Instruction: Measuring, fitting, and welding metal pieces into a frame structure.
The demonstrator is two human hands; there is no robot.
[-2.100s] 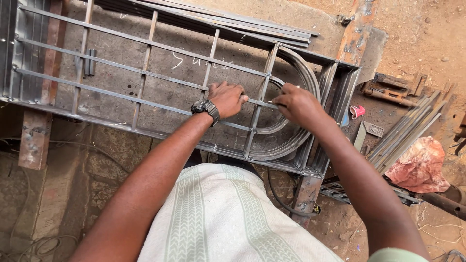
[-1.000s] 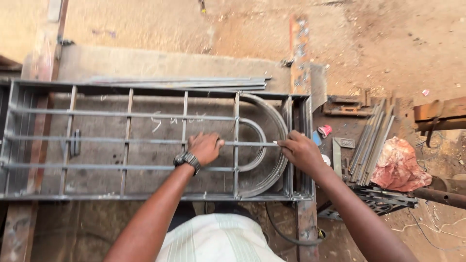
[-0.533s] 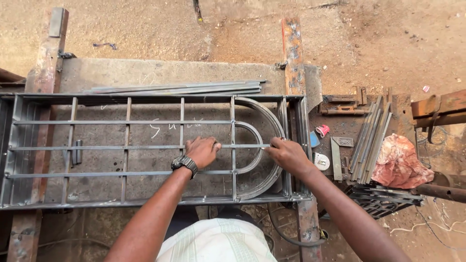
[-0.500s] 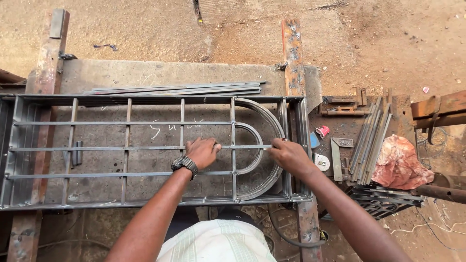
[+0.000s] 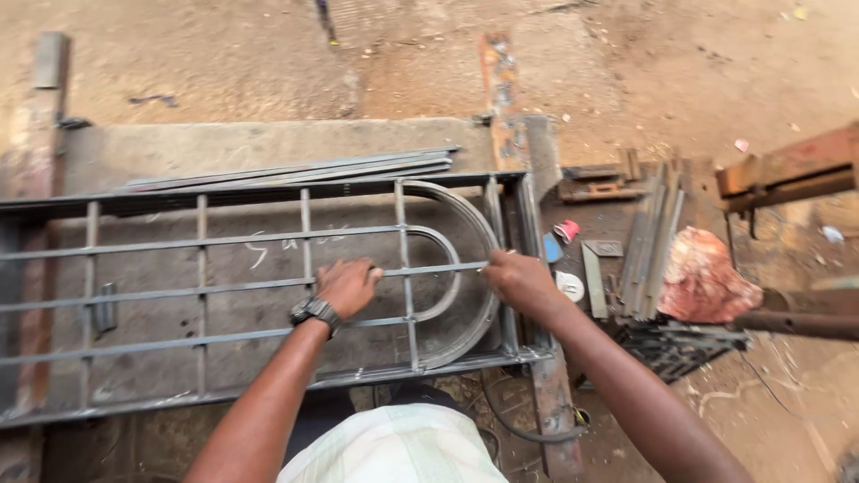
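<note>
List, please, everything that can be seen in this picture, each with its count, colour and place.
Metal grille frame: one, grey, with straight bars and two curved bars at its right end, lying flat on the bench.
Metal bench top: one, grey-brown, under the grille.
Loose flat strips: a bundle, grey, along the grille's far edge.
Short bar offcuts: a bundle, grey, on the ground to the right.
Reddish lump: one, right of the offcuts; what it is cannot be told.
Wristwatch: one, dark, on the left wrist.
Left hand: on a middle bar of the grille.
Right hand: at the outer curved bar.
</note>
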